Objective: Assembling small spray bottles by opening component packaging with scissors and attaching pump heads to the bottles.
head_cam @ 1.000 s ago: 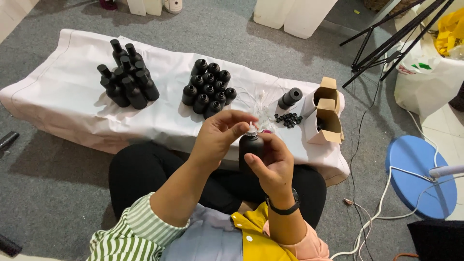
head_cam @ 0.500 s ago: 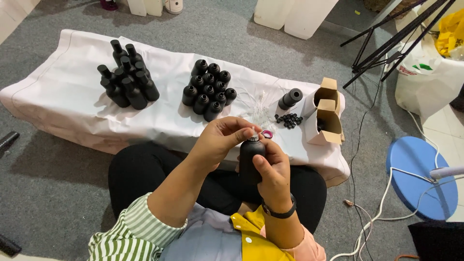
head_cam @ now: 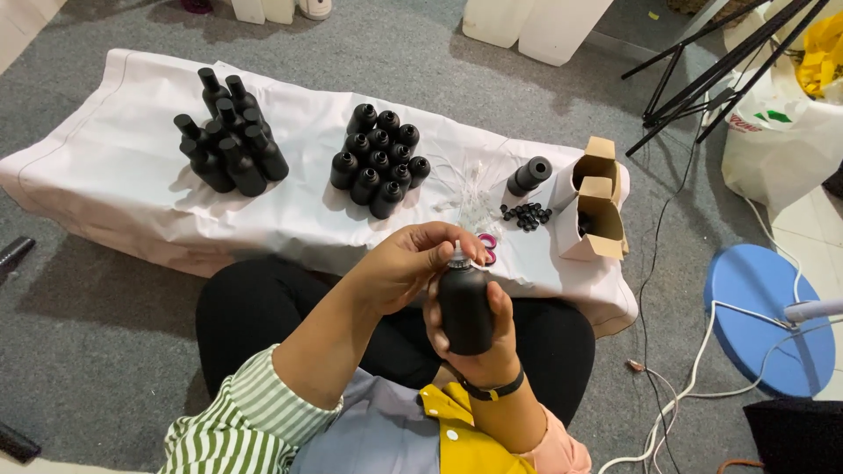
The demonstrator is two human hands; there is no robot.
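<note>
Right hand (head_cam: 479, 338) gripping black bottle (head_cam: 465, 307), left hand (head_cam: 408, 263) pinching its white neck insert (head_cam: 457, 254), contents unseen

Light was even, diffuse, fairly bright. Soft short shadows lay under the black bottles (head_cam: 378, 158) on the white cloth (head_cam: 114, 175). No hard glare; matte bottle surfaces barely shone. Focus was sharp centrally, with slight wide-angle stretch at the edges.

Grey carpet floor (head_cam: 105, 351), white-covered low table (head_cam: 114, 175).
</note>
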